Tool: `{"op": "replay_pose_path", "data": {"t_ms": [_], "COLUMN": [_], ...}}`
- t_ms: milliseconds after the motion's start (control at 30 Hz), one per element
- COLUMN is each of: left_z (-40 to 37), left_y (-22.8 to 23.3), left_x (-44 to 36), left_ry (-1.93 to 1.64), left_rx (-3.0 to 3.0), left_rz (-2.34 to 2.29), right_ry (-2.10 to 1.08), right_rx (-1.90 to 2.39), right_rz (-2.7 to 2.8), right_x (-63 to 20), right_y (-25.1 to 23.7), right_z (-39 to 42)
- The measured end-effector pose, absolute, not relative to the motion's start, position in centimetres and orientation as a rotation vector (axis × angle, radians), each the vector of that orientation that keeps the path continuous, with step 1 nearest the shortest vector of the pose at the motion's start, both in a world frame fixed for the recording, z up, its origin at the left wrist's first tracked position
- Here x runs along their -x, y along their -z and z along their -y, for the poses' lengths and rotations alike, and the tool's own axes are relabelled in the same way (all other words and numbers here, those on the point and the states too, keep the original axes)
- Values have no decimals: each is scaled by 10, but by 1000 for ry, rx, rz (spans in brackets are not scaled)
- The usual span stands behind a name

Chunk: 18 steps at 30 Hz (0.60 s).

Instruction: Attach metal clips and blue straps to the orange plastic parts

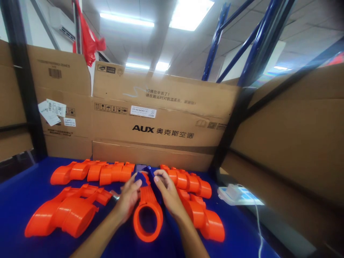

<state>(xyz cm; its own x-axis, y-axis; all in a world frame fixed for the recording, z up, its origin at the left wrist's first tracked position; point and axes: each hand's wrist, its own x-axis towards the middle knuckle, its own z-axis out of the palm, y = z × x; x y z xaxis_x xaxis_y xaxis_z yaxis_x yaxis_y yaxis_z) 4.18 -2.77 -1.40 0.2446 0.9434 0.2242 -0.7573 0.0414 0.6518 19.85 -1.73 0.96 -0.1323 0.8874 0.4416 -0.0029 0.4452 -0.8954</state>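
An orange plastic part point(147, 211) with a large ring at its near end lies on the blue table point(18, 195) straight ahead of me. My left hand point(128, 197) and my right hand point(167, 191) hold its far end from either side. Their fingertips pinch a small dark blue piece point(141, 178) sitting on that far end. More of the same orange parts lie in rows around it: a row at the back left point(94, 172), a pile at the near left point(64, 211), and a row at the right point(199, 200).
Tall cardboard sheets point(161, 118) wall the table at the back and right. A white device with a cable point(236, 195) lies at the right edge. A dark phone point(141, 167) lies behind the hands. Blue rack posts point(215, 43) rise behind.
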Motion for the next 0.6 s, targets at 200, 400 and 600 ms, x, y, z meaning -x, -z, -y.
{"op": "replay_pose_path", "data": {"t_ms": [200, 400, 600], "left_z": [24, 23, 23], "left_y": [19, 16, 14], "left_x": [-39, -40, -39], "left_ry": [-1453, -1539, -1575], "left_rx": [-852, -901, -910], "left_rz": [-422, -501, -537], "right_ry": [-834, -751, -710], "right_rx": [728, 651, 641], "right_rz": [1462, 1574, 1667], "right_x": [-212, -230, -233], "right_y": [-21, -24, -22], "right_z": [19, 15, 12]}}
